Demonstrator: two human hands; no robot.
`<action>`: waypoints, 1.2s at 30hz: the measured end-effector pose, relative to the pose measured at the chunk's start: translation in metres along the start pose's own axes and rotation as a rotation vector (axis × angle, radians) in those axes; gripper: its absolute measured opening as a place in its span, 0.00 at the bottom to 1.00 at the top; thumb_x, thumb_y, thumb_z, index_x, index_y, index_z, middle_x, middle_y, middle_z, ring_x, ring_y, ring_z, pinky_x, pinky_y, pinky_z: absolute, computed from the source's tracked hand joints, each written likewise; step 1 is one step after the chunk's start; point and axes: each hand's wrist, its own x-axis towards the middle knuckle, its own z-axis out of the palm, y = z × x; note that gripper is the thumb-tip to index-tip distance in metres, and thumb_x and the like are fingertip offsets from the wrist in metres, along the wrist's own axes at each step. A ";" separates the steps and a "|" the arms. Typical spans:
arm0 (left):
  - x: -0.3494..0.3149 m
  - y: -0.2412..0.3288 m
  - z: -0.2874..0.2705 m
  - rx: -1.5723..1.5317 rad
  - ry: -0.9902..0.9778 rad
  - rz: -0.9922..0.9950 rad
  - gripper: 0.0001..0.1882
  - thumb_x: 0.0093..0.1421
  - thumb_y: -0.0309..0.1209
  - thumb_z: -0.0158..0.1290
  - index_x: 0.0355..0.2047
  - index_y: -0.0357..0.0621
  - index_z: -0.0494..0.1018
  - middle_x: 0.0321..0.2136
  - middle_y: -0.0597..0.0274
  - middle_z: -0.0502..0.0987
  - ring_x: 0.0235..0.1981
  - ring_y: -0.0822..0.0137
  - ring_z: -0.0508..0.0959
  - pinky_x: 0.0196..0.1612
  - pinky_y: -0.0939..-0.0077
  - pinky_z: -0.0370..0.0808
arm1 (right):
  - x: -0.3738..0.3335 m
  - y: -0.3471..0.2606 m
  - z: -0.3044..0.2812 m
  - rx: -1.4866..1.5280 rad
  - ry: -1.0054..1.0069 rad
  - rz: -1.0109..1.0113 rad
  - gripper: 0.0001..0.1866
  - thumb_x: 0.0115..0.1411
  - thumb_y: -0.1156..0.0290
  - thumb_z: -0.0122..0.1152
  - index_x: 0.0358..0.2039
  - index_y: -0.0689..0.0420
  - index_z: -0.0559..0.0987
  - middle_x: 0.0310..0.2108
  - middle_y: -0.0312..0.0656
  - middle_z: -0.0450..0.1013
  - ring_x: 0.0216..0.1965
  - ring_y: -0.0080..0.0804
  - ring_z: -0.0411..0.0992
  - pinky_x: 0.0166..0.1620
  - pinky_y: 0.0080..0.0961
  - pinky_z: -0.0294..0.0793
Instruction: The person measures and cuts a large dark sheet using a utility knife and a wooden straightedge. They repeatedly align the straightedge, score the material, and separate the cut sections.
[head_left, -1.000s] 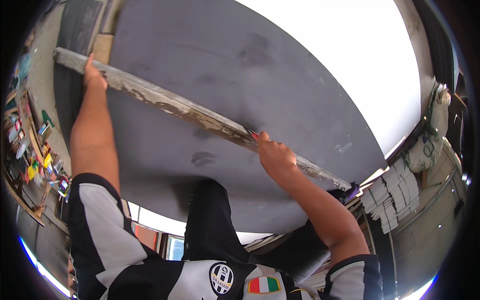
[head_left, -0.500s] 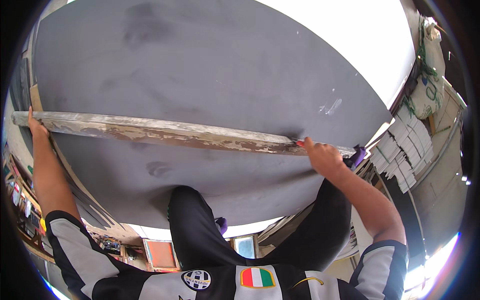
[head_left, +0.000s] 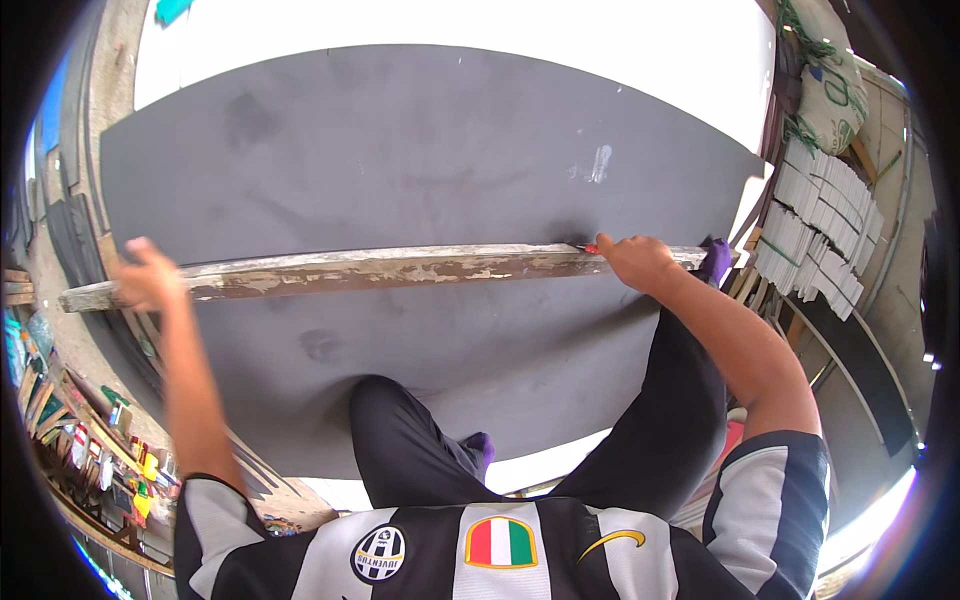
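Observation:
A long wooden bar (head_left: 400,272) with worn, flaking brown paint lies across a large dark grey sheet (head_left: 400,150). My right hand (head_left: 638,262) is closed around a small red-handled cutter (head_left: 591,248), its thin tip at the bar's far edge. The blade itself is too small to make out clearly. Near the bar's left end is my left hand (head_left: 152,278), smeared by motion; its grip on the wood cannot be made out. My foot in a purple sock (head_left: 716,262) is at the bar's right end.
I sit with bent legs on the grey sheet. Beneath it, a white surface (head_left: 450,25) shows beyond its curved far edge. Bundled white strips (head_left: 815,225) and a stuffed sack (head_left: 832,105) are at the right. Assorted clutter (head_left: 110,450) fills the lower left.
My left hand has shifted from the bar's left end inward along it and is now blurred. The right hand still holds the cutter at the bar's edge. The whole view has tilted.

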 end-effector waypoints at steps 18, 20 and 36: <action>-0.321 0.209 -0.070 0.000 -0.401 0.555 0.40 0.67 0.58 0.49 0.77 0.69 0.53 0.78 0.52 0.46 0.78 0.44 0.44 0.72 0.28 0.44 | 0.009 0.004 0.012 0.231 0.108 -0.110 0.13 0.67 0.71 0.61 0.47 0.59 0.70 0.38 0.48 0.84 0.40 0.44 0.86 0.38 0.35 0.86; -0.318 0.211 -0.075 0.066 -0.416 0.569 0.39 0.68 0.57 0.49 0.77 0.67 0.54 0.78 0.51 0.48 0.78 0.43 0.45 0.71 0.27 0.47 | 0.009 -0.001 0.018 0.294 0.133 -0.105 0.15 0.66 0.70 0.63 0.49 0.59 0.70 0.40 0.46 0.84 0.41 0.44 0.86 0.38 0.35 0.86; -0.327 0.204 -0.063 0.072 -0.352 0.535 0.35 0.72 0.57 0.44 0.77 0.75 0.52 0.79 0.62 0.46 0.79 0.52 0.46 0.72 0.31 0.50 | 0.015 -0.003 0.014 0.294 0.054 -0.071 0.22 0.69 0.66 0.61 0.59 0.60 0.69 0.49 0.46 0.82 0.50 0.42 0.83 0.46 0.37 0.85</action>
